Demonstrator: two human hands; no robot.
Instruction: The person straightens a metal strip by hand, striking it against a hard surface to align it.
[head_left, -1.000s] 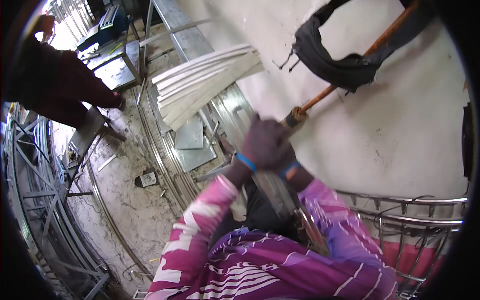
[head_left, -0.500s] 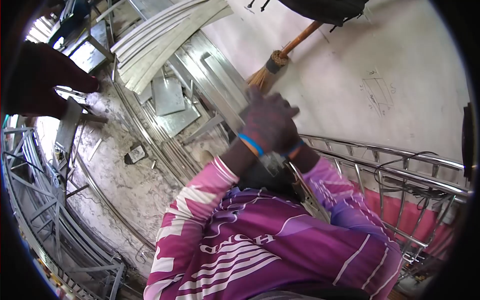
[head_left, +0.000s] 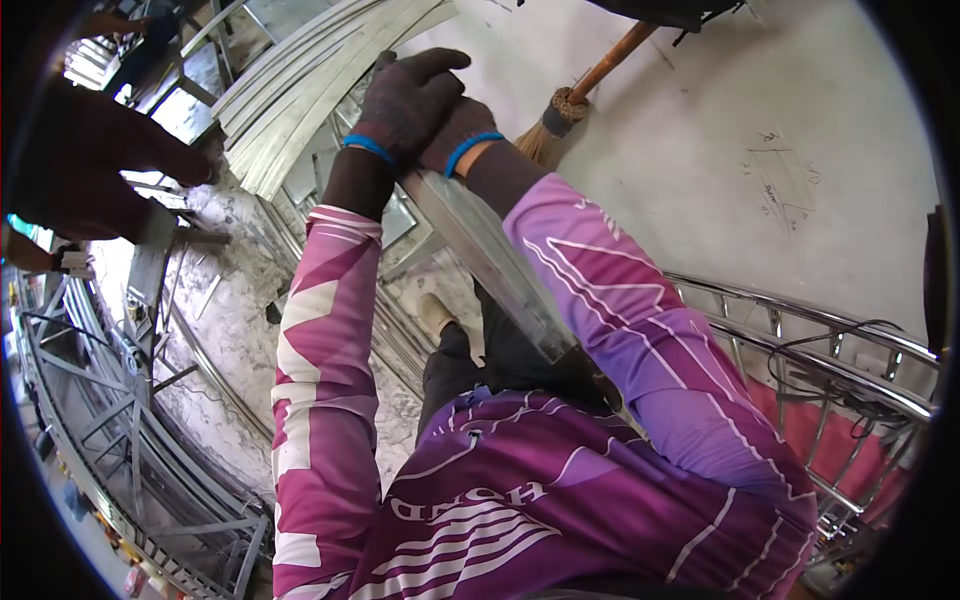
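Observation:
My left hand (head_left: 405,100), in a dark work glove with a blue cuff, is over the far end of a metal bar (head_left: 490,260). One gloved digit sticks out to the right and the others are curled. Pressed against it is my right hand (head_left: 458,128), gloved alike, curled and partly covered by the left. What the fingers hold, if anything, is hidden between them. From under both hands the shiny bar slopes back toward my lap. A foot in a beige shoe (head_left: 435,315) shows left of it.
Pale strips (head_left: 300,100) lie beyond my left hand. A broom (head_left: 560,115) rests on the whitish surface at right, near a pencil sketch (head_left: 782,190). Chrome railing (head_left: 830,360) stands at right, metal framework (head_left: 120,400) at left. A person in dark red clothing (head_left: 110,160) is at far left.
Both hands have moved away from my body and to the left, along the bar, and my arms have stretched out. The person at far left has shifted slightly.

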